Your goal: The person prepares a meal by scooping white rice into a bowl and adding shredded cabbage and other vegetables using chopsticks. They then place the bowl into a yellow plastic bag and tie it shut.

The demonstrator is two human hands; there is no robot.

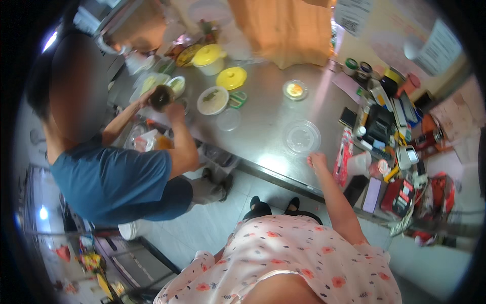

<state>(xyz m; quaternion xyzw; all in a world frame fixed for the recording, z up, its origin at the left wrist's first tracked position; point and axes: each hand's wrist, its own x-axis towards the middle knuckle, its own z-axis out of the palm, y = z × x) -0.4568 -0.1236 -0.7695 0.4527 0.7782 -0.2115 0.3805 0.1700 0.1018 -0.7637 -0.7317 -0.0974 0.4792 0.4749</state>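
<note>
My right hand point(317, 162) is at the front of the stainless steel table point(262, 114), with its fingers curled in and nothing visible in them. Just beyond it lies a round clear plastic container or lid point(302, 137); whether the hand touches its rim cannot be made out. Farther back stands a small clear bowl point(295, 90) with white and orange-yellow food in it. My left hand is out of view, hidden behind my floral top point(277, 247).
At left a co-worker point(114, 178) holds a dark round vessel point(161, 98). Nearby are a white bowl of food point(213, 100), a yellow lid point(231, 78), a clear lid point(228, 119) and a yellow-lidded pot point(209, 60). Phones point(371, 194), jars point(350, 66) and clutter crowd the right.
</note>
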